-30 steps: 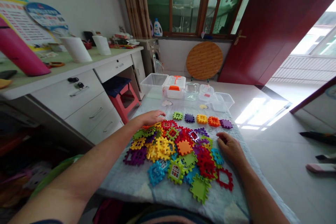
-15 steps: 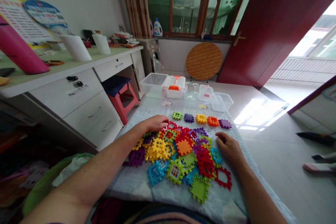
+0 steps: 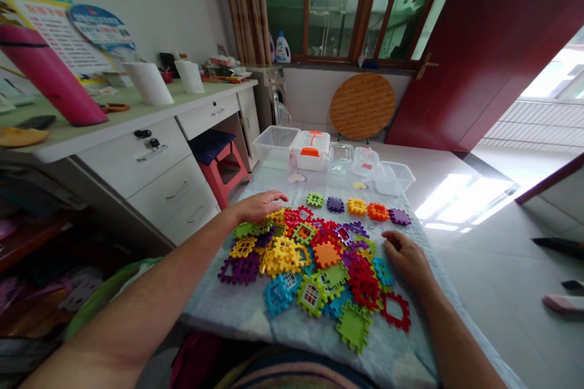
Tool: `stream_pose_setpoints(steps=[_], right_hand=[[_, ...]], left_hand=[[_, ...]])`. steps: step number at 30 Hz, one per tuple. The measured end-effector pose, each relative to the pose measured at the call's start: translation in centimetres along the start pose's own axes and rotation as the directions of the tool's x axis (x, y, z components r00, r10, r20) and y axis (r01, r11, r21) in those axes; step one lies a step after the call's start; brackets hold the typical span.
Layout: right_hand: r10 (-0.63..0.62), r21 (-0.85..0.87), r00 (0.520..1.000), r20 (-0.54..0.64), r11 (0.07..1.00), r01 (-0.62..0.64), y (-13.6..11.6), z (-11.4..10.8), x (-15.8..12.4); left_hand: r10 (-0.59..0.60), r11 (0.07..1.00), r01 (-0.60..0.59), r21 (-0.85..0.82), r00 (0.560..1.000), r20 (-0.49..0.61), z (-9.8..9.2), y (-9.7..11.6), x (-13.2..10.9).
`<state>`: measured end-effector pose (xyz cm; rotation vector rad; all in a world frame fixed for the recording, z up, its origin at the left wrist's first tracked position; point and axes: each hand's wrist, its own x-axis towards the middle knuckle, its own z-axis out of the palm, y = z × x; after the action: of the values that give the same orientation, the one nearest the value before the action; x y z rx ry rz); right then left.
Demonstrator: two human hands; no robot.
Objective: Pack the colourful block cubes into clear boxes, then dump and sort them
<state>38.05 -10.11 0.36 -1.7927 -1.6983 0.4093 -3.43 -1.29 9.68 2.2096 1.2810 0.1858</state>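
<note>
A heap of colourful plastic building tiles with notched edges covers the middle of the table. My left hand (image 3: 261,205) is open above the heap's far left side, fingers extended, close to a yellow tile (image 3: 276,216) and red tiles (image 3: 305,214). Nothing shows in its grasp. To the right of the heap, my right hand (image 3: 406,255) rests on the cloth with fingers loosely bent and apart, near a blue tile (image 3: 382,271). Beyond the heap runs a row of separate tiles: green (image 3: 314,199), dark purple (image 3: 335,204), yellow (image 3: 356,206), orange (image 3: 378,211) and purple (image 3: 400,216).
Along the table's far end stand a clear bin (image 3: 276,144), a lidded box with an orange latch (image 3: 312,159) and more clear containers (image 3: 395,177). A light blue cloth (image 3: 223,310) covers the table. Left are a desk (image 3: 137,176) and a pink stool (image 3: 223,176).
My left hand has drawn back leftward from the red tiles, and its fingers have straightened. My right hand stays beside the heap. The whole view has shifted slightly, moving the scene rightward.
</note>
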Motion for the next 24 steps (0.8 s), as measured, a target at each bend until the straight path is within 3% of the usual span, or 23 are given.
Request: stream_pose_setpoints(steps=[6,10,13,19,24], right_hand=[[0.008,-0.002,1.000,-0.003,1.000,-0.008,0.3,0.1,0.0],[0.011,-0.001,1.000,-0.003,1.000,-0.011,0.5,0.2,0.1],[0.013,-0.010,1.000,0.004,1.000,-0.013,0.5,0.2,0.1],[0.021,-0.002,1.000,-0.013,1.000,-0.021,0.4,0.2,0.1],[0.018,0.011,1.000,-0.012,1.000,-0.018,0.5,0.3,0.0]], left_hand=[[-0.110,0.994,0.111,0.009,0.992,-0.066,-0.9,-1.7,-5.5],[-0.136,0.990,0.137,0.036,0.990,-0.047,0.3,-3.4,-8.6],[-0.161,0.985,0.164,0.048,0.985,-0.069,1.3,-3.9,-9.5],[-0.078,0.988,0.108,0.113,0.965,-0.249,2.0,-1.5,-8.1],[0.069,0.984,-0.033,0.174,0.975,-0.210,2.0,1.4,-3.7]])
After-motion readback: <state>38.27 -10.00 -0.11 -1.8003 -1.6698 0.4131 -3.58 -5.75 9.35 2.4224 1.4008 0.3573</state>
